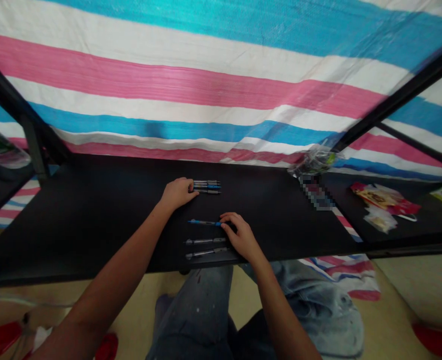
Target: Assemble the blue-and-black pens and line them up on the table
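My left hand (177,194) is curled around the left ends of a small row of pens (210,187), lying side by side on the black table (130,200). One pen in that row is blue; the others look dark or clear. Closer to me, a blue pen (202,222) lies crosswise, its right end between the thumb and fingers of my right hand (242,235). Below it are two clear pens with dark parts, an upper pen (204,241) and a slightly slanted lower pen (205,252). My right hand covers part of the space by their right ends.
A crumpled clear plastic bag (314,161) and a pixelated item (316,194) are at the table's right end. Red and yellow packets (386,197) lie on a neighbouring table. A bottle (1,145) is at far left. Striped sheeting (190,85) hangs behind.
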Demonstrator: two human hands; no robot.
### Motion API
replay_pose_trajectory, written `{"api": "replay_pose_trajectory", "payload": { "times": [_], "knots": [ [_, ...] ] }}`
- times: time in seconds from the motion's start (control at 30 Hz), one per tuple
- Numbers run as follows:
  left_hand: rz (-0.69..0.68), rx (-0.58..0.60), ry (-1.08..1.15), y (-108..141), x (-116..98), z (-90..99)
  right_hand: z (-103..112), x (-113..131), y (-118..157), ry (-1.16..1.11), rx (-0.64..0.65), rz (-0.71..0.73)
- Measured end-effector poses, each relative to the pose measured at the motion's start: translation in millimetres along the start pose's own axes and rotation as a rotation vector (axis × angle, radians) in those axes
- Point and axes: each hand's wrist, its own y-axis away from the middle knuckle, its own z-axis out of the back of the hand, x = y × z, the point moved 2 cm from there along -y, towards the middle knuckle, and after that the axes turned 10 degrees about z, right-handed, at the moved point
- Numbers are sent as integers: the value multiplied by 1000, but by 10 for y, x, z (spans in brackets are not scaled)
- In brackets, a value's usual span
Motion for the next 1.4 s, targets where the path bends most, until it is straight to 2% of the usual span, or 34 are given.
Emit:
{"api": "replay_pose_trajectory", "payload": {
  "times": [0.13,0.47,1.1,1.27,1.4],
  "knots": [
    [-5,-17,-16,2,-7,-27,0,-63,47,-2,-83,-21],
    [25,-47,24,14,-5,-28,-18,-103,79,27,-171,-106],
    [57,-99,5,44,-62,-16,15,-110,103,-44,-155,-128],
    [67,-81,4,40,-55,-3,12,-132,117,-71,-168,-112],
    [48,-161,94,29,-57,70,34,-194,129,-153,-226,-158]
  ]
}}
